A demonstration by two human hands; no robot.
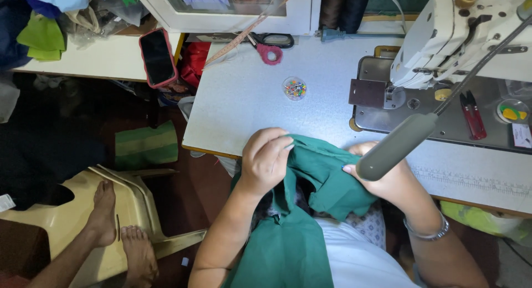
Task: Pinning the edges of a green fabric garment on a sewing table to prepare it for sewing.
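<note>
Green fabric [321, 180] pinched between left hand [266, 160] and right hand [382, 180].

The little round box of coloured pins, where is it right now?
In the head view, the round box of pins sits on the grey sewing table, left of the sewing machine, below the red-handled scissors and beyond the left hand.

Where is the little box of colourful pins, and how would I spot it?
Look at the pale grey sewing table, left of the white sewing machine. Out on the bare tabletop, above the green cloth, sits the small round clear pin box. It is see-through with many-coloured pinheads inside, unlike the pink-handled scissors further back.
</note>
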